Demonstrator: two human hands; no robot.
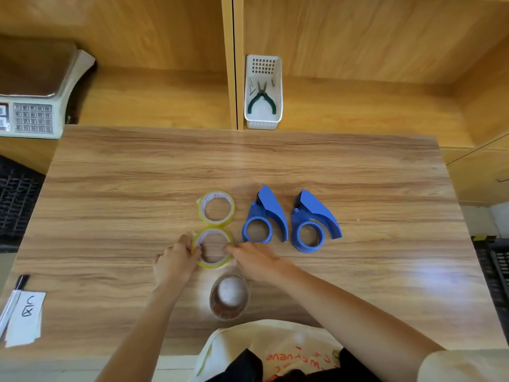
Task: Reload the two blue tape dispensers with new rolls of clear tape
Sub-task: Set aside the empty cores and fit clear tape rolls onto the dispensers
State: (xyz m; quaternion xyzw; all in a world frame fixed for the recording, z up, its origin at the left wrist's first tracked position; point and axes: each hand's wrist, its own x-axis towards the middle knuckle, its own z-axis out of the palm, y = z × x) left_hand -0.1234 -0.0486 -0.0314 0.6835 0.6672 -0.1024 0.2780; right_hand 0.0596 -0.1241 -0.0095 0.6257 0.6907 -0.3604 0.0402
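Working outward from the near edge of the table (110,188), a clear cup (229,297) stood just in front of the person's body, between the two forearms. Just beyond it lay the near roll of tape (201,262), flat on the wood. The left hand (176,261) gripped the roll's left rim, fingers curled around it. The right hand (254,257) touched the right rim with its fingertips; whether it pinched the roll or only rested against it could not be told. The far roll of tape (216,208) lay flat directly behind the near one, the two almost touching. To the right of the rolls, two blue dispensers lay side by side, apart from each other: the left dispenser (264,216) near the far roll, the right dispenser (315,220) beyond it. Both hubs were empty. At the near left edge sat a paper note (26,318) with a pen (11,301) beside it. Farther back, on the shelf, a white basket (264,119) held pliers (261,99), and a scale (33,117) stood at far left.
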